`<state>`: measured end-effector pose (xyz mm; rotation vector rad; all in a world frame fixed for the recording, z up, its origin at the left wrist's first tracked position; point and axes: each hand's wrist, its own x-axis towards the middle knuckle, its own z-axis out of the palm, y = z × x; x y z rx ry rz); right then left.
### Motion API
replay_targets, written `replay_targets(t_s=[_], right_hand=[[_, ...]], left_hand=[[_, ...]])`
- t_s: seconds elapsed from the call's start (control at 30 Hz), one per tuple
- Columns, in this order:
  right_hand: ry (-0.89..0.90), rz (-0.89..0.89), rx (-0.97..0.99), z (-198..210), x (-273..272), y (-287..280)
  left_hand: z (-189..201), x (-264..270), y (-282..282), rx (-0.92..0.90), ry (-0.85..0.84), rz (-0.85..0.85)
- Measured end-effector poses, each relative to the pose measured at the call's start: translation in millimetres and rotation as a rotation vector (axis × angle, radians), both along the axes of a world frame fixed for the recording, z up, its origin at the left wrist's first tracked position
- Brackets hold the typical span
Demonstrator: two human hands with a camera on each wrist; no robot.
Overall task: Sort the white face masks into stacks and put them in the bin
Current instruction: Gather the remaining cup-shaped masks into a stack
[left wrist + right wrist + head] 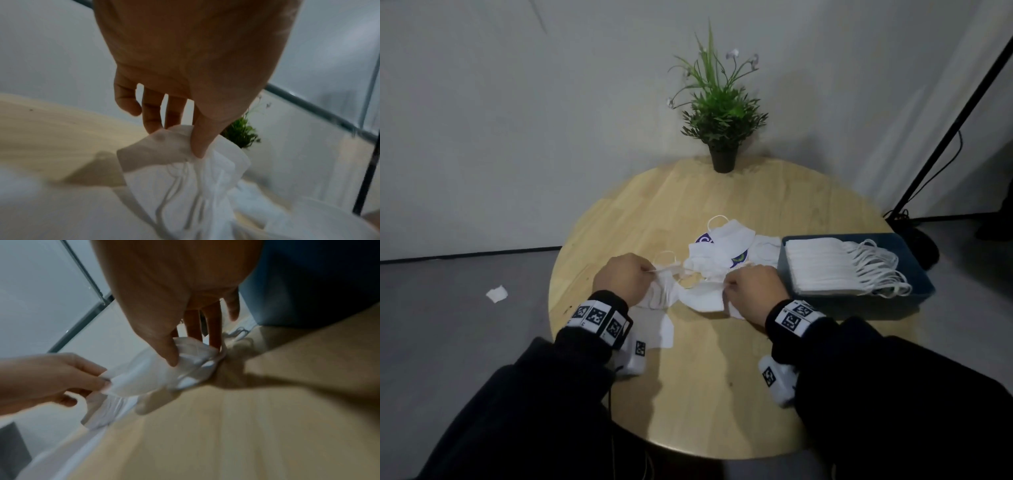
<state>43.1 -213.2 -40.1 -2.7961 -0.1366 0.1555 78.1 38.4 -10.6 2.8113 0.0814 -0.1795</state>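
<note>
My left hand (625, 275) pinches one end of a white face mask (698, 298) held just above the round wooden table (722, 394). My right hand (751, 289) pinches its other end. In the left wrist view the thumb and fingers (200, 142) grip bunched white mask fabric (185, 186). The right wrist view shows my thumb (168, 352) pressing the mask (148, 378), with the left hand (51, 378) holding the far end. A loose pile of masks (726, 246) lies behind my hands. The blue bin (914, 260) at the right holds a stack of masks (825, 267).
A potted green plant (719, 113) stands at the table's far edge. A flat white mask (661, 329) lies beside my left wrist. A white scrap (497, 294) is on the grey floor at the left. A black stand (945, 137) leans at the right.
</note>
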Motion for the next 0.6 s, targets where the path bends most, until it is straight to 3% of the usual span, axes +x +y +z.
replay_targets(t_s=[0.17, 0.27, 0.47, 0.6], right_hand=[[0.017, -0.282, 0.662, 13.4, 11.8, -18.7], [0.064, -0.329, 0.951, 19.9, 9.6, -25.2], [0.087, -0.3, 1.158, 34.7, -4.8, -16.0], [0.107, -0.261, 1.077, 42.2, -15.8, -15.4]], left_hand=[[28.4, -10.0, -1.2, -0.467, -0.166, 0.109], [29.8, -14.2, -1.5, -0.507, -0.181, 0.144], [25.7, -14.0, -0.4, -0.621, -0.143, 0.178], [34.3, -13.7, 5.8, -0.567, -0.193, 0.18]])
